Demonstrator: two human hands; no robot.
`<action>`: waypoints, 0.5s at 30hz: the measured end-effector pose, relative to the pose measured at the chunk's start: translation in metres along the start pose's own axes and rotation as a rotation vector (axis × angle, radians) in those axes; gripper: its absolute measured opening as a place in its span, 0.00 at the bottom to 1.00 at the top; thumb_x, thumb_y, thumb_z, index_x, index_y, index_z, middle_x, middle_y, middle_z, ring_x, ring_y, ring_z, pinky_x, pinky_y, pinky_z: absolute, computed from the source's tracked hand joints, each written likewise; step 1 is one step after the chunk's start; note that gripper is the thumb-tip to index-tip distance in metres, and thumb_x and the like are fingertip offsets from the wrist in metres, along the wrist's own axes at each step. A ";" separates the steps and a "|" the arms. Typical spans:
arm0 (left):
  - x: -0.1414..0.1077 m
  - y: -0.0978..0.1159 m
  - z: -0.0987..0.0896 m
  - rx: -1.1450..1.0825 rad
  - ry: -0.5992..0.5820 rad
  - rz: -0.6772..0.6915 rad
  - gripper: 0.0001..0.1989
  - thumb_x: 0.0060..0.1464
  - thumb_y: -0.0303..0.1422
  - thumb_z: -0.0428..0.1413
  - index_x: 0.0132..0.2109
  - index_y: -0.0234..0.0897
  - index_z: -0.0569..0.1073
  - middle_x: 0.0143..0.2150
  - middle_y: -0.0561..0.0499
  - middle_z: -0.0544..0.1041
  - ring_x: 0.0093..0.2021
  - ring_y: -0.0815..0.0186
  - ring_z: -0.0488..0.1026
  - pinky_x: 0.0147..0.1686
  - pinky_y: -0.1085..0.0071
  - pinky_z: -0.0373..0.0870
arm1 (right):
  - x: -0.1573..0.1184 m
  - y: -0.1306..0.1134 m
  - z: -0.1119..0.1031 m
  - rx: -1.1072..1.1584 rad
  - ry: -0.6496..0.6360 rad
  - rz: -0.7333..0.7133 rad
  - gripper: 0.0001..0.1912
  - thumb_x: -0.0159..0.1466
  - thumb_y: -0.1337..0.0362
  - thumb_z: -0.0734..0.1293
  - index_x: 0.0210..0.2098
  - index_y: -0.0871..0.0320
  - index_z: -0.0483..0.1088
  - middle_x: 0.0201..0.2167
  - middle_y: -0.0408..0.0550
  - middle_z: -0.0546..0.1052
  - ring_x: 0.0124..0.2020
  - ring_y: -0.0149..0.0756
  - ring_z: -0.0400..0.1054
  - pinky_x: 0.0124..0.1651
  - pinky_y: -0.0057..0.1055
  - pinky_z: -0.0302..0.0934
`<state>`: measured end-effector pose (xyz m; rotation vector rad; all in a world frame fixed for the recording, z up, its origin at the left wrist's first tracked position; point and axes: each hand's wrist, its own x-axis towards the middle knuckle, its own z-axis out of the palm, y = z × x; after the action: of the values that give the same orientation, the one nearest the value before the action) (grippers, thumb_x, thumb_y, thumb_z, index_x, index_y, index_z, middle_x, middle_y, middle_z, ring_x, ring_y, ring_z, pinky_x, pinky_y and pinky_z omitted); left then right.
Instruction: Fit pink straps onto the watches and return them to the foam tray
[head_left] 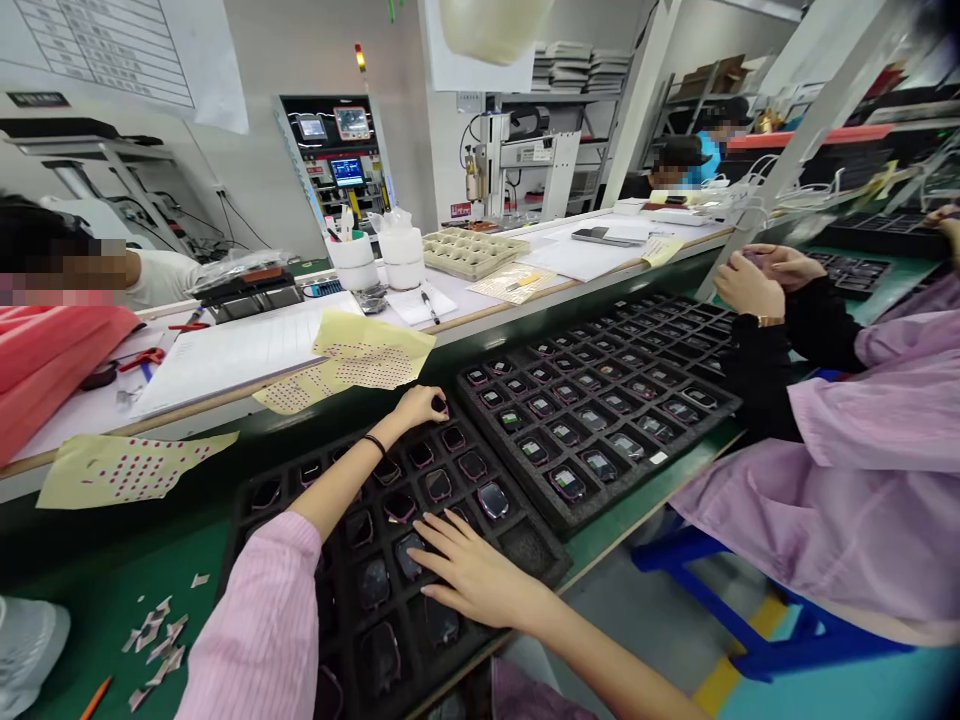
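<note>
My left hand (414, 407) reaches the far corner of a black foam tray (529, 550), its fingers curled at a dark spot; I cannot tell whether they hold anything. My right hand (472, 572) lies spread across the tray's near cells, its fingertips over a dark smartwatch body (409, 556). More watch bodies with pinkish rims, such as one (493, 500), sit singly in the cells. Beyond my hands, a second black tray (577, 510) holds lit-screen watches like one (566, 483).
A co-worker's hands (754, 285) and lilac-sleeved arm (825, 480) are at the right. Yellow sheets of pink-dotted labels (124, 470) lie on the white shelf (225, 355). Paper scraps (154, 640) lie on the green mat.
</note>
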<state>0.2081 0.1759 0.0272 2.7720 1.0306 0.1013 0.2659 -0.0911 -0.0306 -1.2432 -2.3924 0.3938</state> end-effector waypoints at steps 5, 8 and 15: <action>-0.010 0.024 0.001 -0.032 -0.063 0.083 0.17 0.46 0.36 0.64 0.45 0.39 0.78 0.40 0.51 0.81 0.41 0.62 0.77 0.41 0.73 0.69 | 0.000 0.001 0.001 -0.023 -0.021 -0.011 0.25 0.71 0.54 0.56 0.64 0.58 0.60 0.68 0.56 0.57 0.70 0.46 0.44 0.69 0.49 0.42; -0.014 0.038 0.012 -0.013 -0.132 0.104 0.14 0.39 0.28 0.66 0.38 0.39 0.80 0.38 0.51 0.82 0.40 0.61 0.78 0.41 0.73 0.69 | 0.000 0.001 0.001 -0.032 -0.009 -0.011 0.25 0.71 0.54 0.56 0.63 0.58 0.60 0.68 0.56 0.58 0.70 0.46 0.44 0.69 0.48 0.42; -0.023 0.046 0.024 -0.007 -0.103 0.053 0.15 0.42 0.26 0.64 0.41 0.36 0.80 0.41 0.47 0.81 0.44 0.59 0.77 0.45 0.70 0.70 | -0.001 -0.001 0.001 -0.046 0.003 -0.006 0.24 0.71 0.55 0.55 0.63 0.58 0.61 0.67 0.55 0.58 0.70 0.44 0.45 0.70 0.47 0.42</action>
<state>0.2227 0.1233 0.0127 2.7661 0.9301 -0.0306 0.2653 -0.0925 -0.0310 -1.2555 -2.4146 0.3371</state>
